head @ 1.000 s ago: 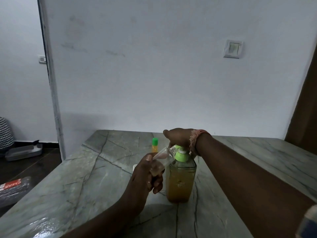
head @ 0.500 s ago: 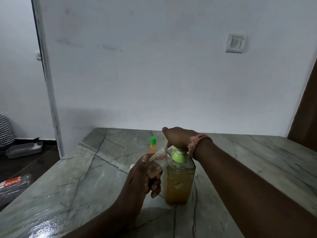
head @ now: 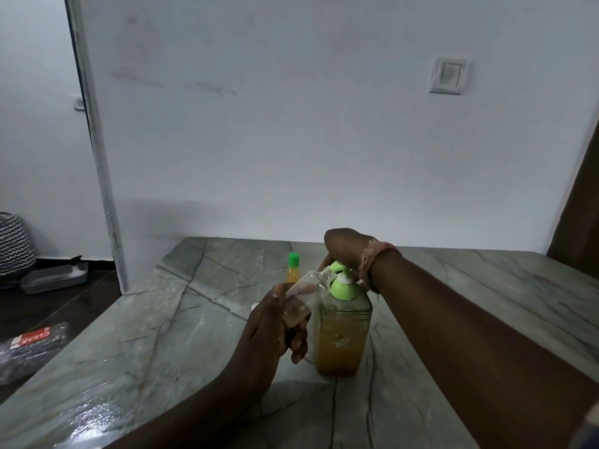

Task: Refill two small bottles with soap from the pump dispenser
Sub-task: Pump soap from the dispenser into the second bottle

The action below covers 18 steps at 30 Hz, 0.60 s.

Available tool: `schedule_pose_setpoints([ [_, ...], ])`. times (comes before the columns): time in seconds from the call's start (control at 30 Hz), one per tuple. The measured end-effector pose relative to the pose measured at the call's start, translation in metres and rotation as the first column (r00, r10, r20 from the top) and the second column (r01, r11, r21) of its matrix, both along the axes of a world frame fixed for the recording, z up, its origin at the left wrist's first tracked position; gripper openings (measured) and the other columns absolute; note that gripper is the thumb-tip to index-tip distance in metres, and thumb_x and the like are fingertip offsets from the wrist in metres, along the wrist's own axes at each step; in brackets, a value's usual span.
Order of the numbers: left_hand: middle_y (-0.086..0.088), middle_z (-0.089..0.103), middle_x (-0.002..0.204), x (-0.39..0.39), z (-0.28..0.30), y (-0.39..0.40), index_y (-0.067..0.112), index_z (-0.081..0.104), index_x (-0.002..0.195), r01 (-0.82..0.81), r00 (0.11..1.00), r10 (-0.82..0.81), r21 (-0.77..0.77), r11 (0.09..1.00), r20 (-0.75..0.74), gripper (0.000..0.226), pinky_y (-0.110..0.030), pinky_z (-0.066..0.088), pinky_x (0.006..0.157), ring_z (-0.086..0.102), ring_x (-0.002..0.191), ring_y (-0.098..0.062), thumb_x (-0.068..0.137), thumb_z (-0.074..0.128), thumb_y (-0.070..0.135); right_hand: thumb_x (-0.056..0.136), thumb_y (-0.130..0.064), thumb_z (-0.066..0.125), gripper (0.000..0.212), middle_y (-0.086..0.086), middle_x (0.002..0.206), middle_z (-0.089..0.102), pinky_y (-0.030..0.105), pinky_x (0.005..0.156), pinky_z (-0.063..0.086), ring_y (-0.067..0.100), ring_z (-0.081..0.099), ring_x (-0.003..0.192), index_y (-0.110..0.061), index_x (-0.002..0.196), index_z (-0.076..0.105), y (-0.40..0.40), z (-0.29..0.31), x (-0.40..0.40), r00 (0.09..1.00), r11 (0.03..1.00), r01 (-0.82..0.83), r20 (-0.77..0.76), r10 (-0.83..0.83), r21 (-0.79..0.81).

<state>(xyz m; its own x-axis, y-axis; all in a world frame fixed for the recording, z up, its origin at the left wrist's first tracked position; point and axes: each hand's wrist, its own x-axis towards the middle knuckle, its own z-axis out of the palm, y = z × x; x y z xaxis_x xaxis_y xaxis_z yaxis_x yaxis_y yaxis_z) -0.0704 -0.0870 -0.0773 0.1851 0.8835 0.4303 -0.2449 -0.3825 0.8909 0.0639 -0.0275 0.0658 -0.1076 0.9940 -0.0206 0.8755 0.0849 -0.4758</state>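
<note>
A pump dispenser [head: 343, 335] with amber soap and a green pump head [head: 342, 285] stands on the marble table [head: 162, 335]. My right hand [head: 345, 251] rests on top of the pump head, fingers bent down over it. My left hand [head: 275, 322] grips a small clear bottle [head: 303, 298], tilted so that its open mouth meets the pump's spout. A little liquid shows in its lower end. A second small bottle [head: 292, 268], amber with a green cap, stands upright behind them. A small white thing [head: 254, 306], perhaps a cap, peeks out behind my left hand.
The table's far edge meets a white wall with a light switch [head: 448, 75]. Left of the table, on the dark floor, lie a grey tray [head: 55, 277], a patterned basket [head: 14, 243] and a wrapped package [head: 32, 346]. A brown door or curtain [head: 580, 202] is at right.
The pump head has sunk a little under my right hand. Both hands and the clear bottle keep their places; the view shifted slightly.
</note>
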Motion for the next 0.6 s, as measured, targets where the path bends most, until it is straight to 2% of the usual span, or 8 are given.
schedule_pose_setpoints([
  [0.1, -0.018, 0.050, 0.078, 0.002, -0.002, 0.000, 0.024, 0.066, 0.113, 0.014, 1.000, -0.013, 0.014, 1.000, -0.011, 0.050, -0.032, 0.043, 0.051, 0.047, 0.057, -0.020, 0.094, 0.033, 0.057, 0.098, 0.002, 0.039, 0.019, 0.023, 0.130, 0.055, 0.031, 0.085, 0.042, 0.034, 0.055, 0.117, 0.005, 0.106, 0.057, 0.004, -0.008, -0.001, 0.992, 0.991, 0.006, 0.124, -0.023, 0.133],
  [0.2, -0.015, 0.051, 0.076, 0.002, 0.000, -0.001, 0.025, 0.066, 0.111, -0.002, 1.000, 0.002, 0.019, 1.000, -0.027, 0.053, -0.033, 0.043, 0.051, 0.048, 0.057, -0.020, 0.092, 0.035, 0.063, 0.098, 0.004, 0.033, 0.031, 0.024, 0.130, 0.054, 0.032, 0.092, 0.041, 0.034, 0.053, 0.120, 0.010, 0.121, 0.052, -0.001, -0.009, -0.002, 0.981, 0.992, -0.020, 0.196, -0.005, 0.128],
  [0.3, -0.014, 0.053, 0.076, 0.002, 0.002, -0.003, 0.032, 0.068, 0.112, -0.021, 1.000, 0.021, 0.030, 0.999, -0.010, 0.052, -0.032, 0.044, 0.052, 0.049, 0.057, -0.019, 0.089, 0.038, 0.067, 0.104, -0.004, 0.028, 0.036, 0.023, 0.137, 0.050, 0.030, 0.096, 0.037, 0.032, 0.048, 0.126, 0.008, 0.132, 0.047, -0.004, 0.000, -0.005, 0.977, 0.995, -0.049, 0.212, 0.030, 0.084],
  [0.37, -0.016, 0.053, 0.077, 0.003, 0.001, -0.003, 0.029, 0.068, 0.114, -0.015, 1.000, 0.015, 0.032, 0.999, 0.003, 0.053, -0.032, 0.043, 0.052, 0.049, 0.057, -0.019, 0.088, 0.039, 0.065, 0.105, -0.007, 0.028, 0.037, 0.023, 0.140, 0.047, 0.034, 0.100, 0.037, 0.034, 0.045, 0.129, 0.007, 0.135, 0.045, -0.003, 0.001, -0.004, 0.967, 0.994, -0.092, 0.242, 0.074, 0.066],
  [0.5, -0.016, 0.051, 0.074, 0.002, -0.001, 0.000, 0.017, 0.065, 0.117, -0.030, 0.999, 0.031, 0.030, 0.999, -0.032, 0.058, -0.032, 0.044, 0.050, 0.048, 0.056, -0.019, 0.093, 0.036, 0.062, 0.098, 0.003, 0.032, 0.033, 0.024, 0.129, 0.055, 0.034, 0.091, 0.041, 0.035, 0.054, 0.118, 0.009, 0.123, 0.052, -0.002, -0.008, -0.004, 0.955, 0.979, -0.088, 0.293, 0.031, 0.183],
  [0.6, -0.011, 0.053, 0.070, 0.002, -0.001, 0.000, 0.020, 0.065, 0.116, -0.034, 0.999, 0.035, 0.018, 0.999, -0.018, 0.057, -0.031, 0.043, 0.049, 0.049, 0.055, -0.019, 0.091, 0.039, 0.065, 0.098, 0.004, 0.032, 0.032, 0.023, 0.127, 0.056, 0.031, 0.084, 0.039, 0.033, 0.055, 0.115, 0.008, 0.122, 0.052, -0.003, -0.009, -0.002, 0.949, 0.982, -0.095, 0.313, 0.041, 0.160],
])
